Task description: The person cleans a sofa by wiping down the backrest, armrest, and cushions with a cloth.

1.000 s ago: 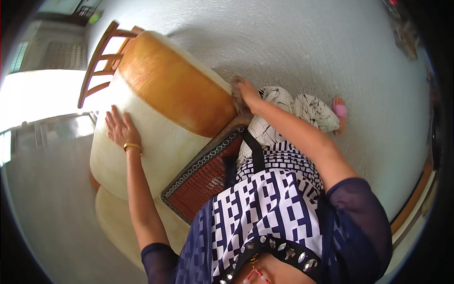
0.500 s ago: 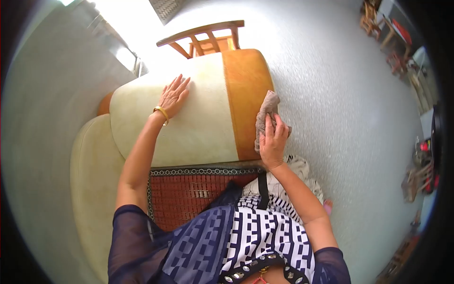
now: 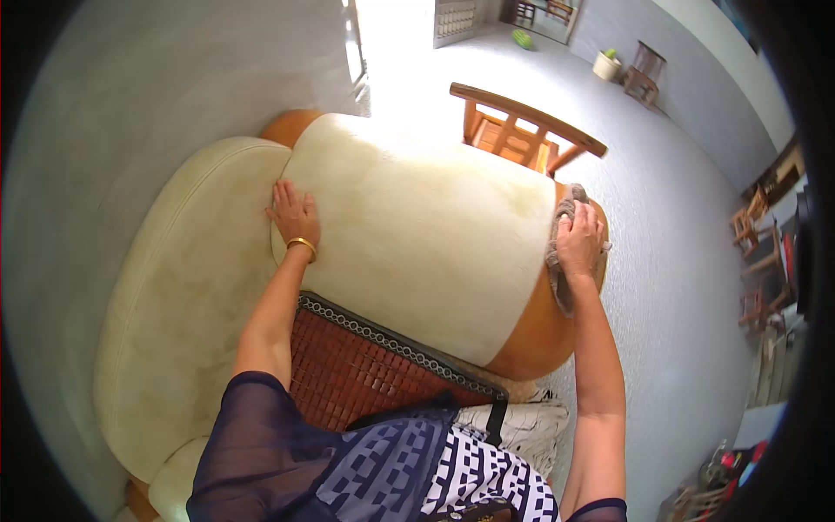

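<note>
A cream armrest (image 3: 417, 235) of a sofa, with an orange-brown end panel (image 3: 531, 335), fills the middle of the view. My left hand (image 3: 297, 216), with a gold bangle at its wrist, lies flat with fingers spread on the armrest's left part, beside the backrest. At the right end, my right hand (image 3: 580, 239) presses a crumpled grey-brown cloth (image 3: 561, 270) against the orange-brown panel, its fingers over the cloth. Below the armrest, a reddish-brown woven seat mat (image 3: 348, 370) with a dark patterned border covers the seat.
A wooden chair (image 3: 522, 130) stands just beyond the armrest. The cream backrest (image 3: 183, 287) runs along the grey wall (image 3: 165, 87) at left. Farther off are a potted plant (image 3: 606, 65) and a dark chair (image 3: 644, 71). Small wooden stools (image 3: 750, 222) stand at the right edge.
The view has swung round. My left hand has shifted toward the backrest. My right hand has moved with the cloth along the orange-brown end, away from my body.
</note>
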The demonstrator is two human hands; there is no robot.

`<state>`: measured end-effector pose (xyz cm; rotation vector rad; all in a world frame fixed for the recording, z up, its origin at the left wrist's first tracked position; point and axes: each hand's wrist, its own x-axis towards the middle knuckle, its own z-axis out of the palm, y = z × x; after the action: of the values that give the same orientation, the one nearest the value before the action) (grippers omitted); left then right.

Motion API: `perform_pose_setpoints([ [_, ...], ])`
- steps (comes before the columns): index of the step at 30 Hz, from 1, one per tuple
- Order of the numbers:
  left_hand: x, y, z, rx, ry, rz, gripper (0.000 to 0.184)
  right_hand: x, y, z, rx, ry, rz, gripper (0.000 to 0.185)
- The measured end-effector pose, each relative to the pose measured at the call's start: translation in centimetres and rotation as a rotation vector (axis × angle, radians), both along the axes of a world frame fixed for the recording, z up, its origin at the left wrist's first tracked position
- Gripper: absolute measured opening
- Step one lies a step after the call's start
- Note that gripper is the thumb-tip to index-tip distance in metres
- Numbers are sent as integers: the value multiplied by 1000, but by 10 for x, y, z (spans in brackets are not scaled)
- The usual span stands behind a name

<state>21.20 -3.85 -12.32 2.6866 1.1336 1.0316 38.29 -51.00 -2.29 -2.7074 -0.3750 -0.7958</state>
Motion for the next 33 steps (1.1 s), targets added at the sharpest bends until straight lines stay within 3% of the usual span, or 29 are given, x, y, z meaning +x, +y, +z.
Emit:
perform_pose_setpoints([
  [5, -5, -9, 6, 54, -6, 48, 56, 27, 76, 16, -42, 164, 63, 39],
  [8, -7, -12, 8, 38, -156, -23, 51, 40, 134, 20, -55, 223, 173, 38],
  [15, -9, -11, 6, 4, -228, -22, 51, 21, 286, 34, -228, 287, 331, 41],
  [22, -9, -12, 5, -34, -395, -93, 55, -16, 418, 12, -77, 96, 724, 32],
  [25, -9, -16, 7, -46, -415, -73, 54, -42, 442, 5, 25, -40, 912, 28],
  [27, -10, -15, 7, -51, -426, -64, 54, -58, 445, 0, -115, 12, 1015, 36],
  [28, -10, -14, 6, -59, -458, -67, 53, -66, 444, -4, -16, -129, 1009, 25],
  [33, -10, -10, -1, -143, -559, -115, 52, -92, 412, -7, -42, -4, 1059, 30],
])
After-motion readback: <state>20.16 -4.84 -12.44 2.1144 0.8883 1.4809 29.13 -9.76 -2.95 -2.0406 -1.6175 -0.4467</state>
